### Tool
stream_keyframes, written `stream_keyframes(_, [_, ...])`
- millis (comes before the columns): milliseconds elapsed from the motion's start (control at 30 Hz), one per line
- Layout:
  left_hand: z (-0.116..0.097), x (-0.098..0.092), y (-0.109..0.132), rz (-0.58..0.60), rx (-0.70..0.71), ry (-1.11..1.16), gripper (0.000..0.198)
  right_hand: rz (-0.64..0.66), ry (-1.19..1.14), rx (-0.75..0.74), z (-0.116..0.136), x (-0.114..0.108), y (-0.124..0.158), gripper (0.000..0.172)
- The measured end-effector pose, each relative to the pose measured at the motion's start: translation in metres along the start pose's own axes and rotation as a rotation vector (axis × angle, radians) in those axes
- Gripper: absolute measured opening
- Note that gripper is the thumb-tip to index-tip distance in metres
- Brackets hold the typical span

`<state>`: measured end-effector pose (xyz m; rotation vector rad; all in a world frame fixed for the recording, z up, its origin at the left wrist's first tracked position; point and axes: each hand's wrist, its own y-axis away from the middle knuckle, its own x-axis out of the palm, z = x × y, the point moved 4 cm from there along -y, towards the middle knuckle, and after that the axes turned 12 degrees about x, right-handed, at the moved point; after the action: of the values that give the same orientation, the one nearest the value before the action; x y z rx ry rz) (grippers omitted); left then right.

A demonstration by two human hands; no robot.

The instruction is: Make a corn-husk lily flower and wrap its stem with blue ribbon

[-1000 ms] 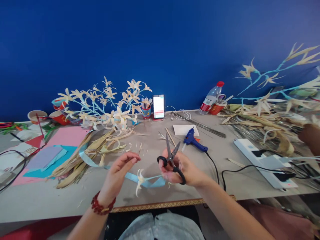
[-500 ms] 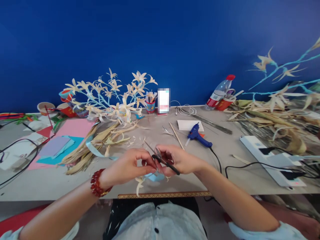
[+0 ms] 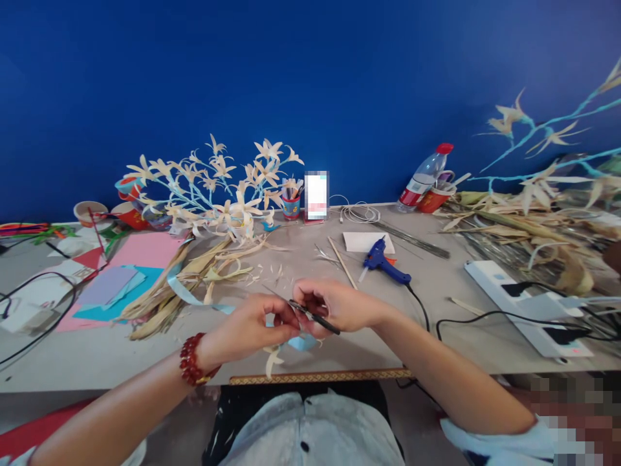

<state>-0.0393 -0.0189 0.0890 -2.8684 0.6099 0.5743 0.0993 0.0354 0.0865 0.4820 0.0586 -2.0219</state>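
Observation:
My right hand (image 3: 337, 304) is wrapped round a pair of black-handled scissors (image 3: 324, 322), whose thin blades point left over the table. My left hand (image 3: 259, 323), with a red bead bracelet at its wrist, pinches with thumb and forefinger close to the right fingertips. Whatever lies in that pinch is too small and covered to make out. Just below the fingers show a pale cream husk flower (image 3: 273, 360) and a light blue strip (image 3: 303, 342), both partly hidden by the hands.
Dried husks (image 3: 165, 310) and coloured paper (image 3: 107, 285) lie left. Behind stands a spray of husk flowers (image 3: 218, 168). A blue glue gun (image 3: 383, 262), its cord and a white power strip (image 3: 528, 317) are right, with a leaning bottle (image 3: 422, 181) farther back. A patterned strip (image 3: 320, 377) runs along the front edge.
The scissor blades stood apart before and now look closed together. Both hands have shifted only slightly, staying close to each other.

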Motion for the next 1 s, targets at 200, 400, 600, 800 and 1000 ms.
stream_keyframes(200, [0.017, 0.007, 0.006, -0.084, -0.124, 0.164, 0.007, -0.182, -0.003, 0.015, 0.007, -0.016, 0.007, 0.018])
stream_keyframes(400, [0.041, 0.009, 0.016, -0.353, -0.199, 0.433, 0.012, -0.718, -0.275, 0.040, -0.020, 0.003, 0.061, 0.021])
stream_keyframes(600, [0.057, 0.023, 0.026, -0.545, -0.246, 0.609, 0.012, -0.421, -0.234, 0.407, -0.074, 0.096, 0.083, 0.041])
stream_keyframes(800, [0.055, 0.041, 0.029, -0.537, -0.266, 0.667, 0.011, -0.342, -0.322, 0.406, -0.087, 0.108, 0.076, 0.048])
stream_keyframes(1000, [0.049, 0.052, 0.031, -0.558, -0.250, 0.667, 0.011, -0.302, -0.457, 0.358, -0.090, 0.111, 0.062, 0.056])
